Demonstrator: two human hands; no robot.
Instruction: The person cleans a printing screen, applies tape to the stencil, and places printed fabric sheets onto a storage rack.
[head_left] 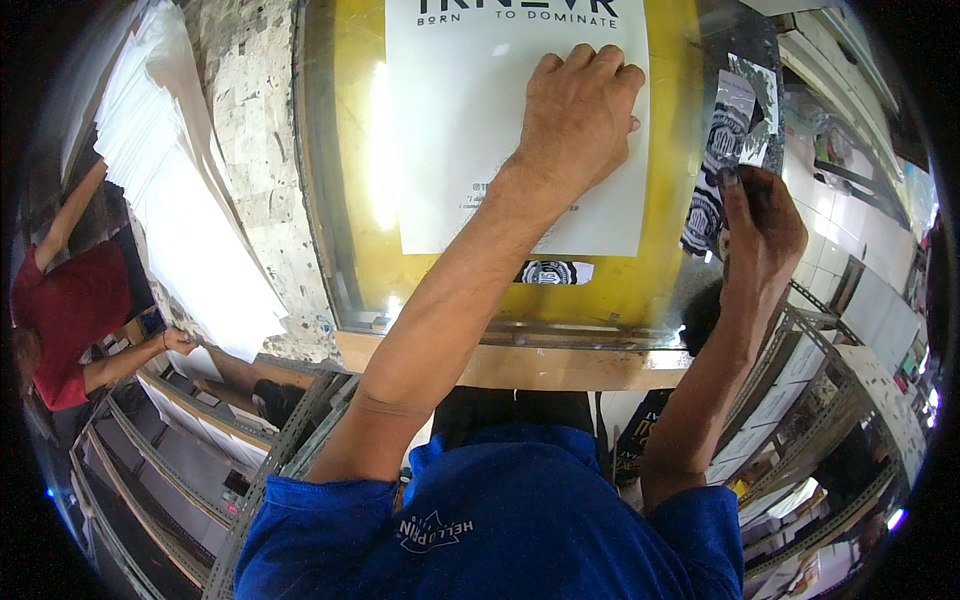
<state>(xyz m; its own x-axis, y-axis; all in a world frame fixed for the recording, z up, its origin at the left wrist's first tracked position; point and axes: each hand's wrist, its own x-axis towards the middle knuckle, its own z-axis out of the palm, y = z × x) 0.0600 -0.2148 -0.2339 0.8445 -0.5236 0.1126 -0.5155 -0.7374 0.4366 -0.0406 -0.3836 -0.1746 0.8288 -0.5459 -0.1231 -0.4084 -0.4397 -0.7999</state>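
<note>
Stacked paper (190,190) lies left of the printed white sheet (450,150), as I watch remotely; my left hand (585,115) curls atop that sheet; right of it, my right hand (765,220) touches patterned strips (730,125). Either hand's grip I cannot tell.

Smooth, matt paper sheet (450,130) on glossy yellow panel (360,220).

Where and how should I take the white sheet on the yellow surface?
I'd pinch the white sheet by its lower right corner, coming from the right: it lies flat and that corner is uncovered, while the left hand rests over its upper right part and the left forearm crosses its lower edge.
</note>
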